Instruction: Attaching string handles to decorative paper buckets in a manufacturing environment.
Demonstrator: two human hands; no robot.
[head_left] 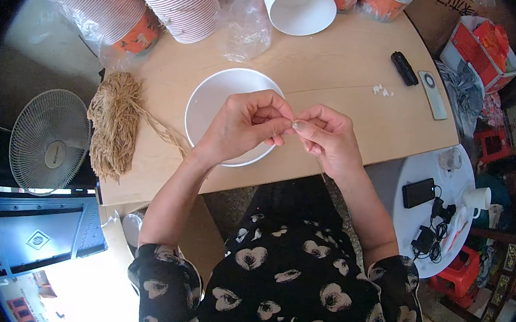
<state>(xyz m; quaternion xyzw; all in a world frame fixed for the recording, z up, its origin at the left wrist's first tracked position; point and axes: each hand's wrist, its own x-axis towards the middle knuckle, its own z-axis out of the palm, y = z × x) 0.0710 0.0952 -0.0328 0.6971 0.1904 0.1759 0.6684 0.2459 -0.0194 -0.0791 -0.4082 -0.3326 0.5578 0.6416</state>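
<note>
Over the right part of a round white bowl point(204, 103), my two hands meet at the fingertips. My left hand point(249, 123) is closed in a pinch, thumb against forefinger. Touching it, my right hand point(331, 140) pinches in the same way. Whatever sits between the fingertips is too small to make out. A thick bundle of tan strands point(114, 128) lies left of the bowl. From it a loose length point(161, 130) stretches toward the bowl and passes behind my left wrist.
Stacked orange-and-white paper tubs point(185, 11), a tipped white tub point(300, 10) and a crumpled plastic bag point(245, 32) line the far side. Small white bits point(381, 90), a black object point(404, 69) and a remote point(432, 95) lie right. A fan point(52, 141) stands left.
</note>
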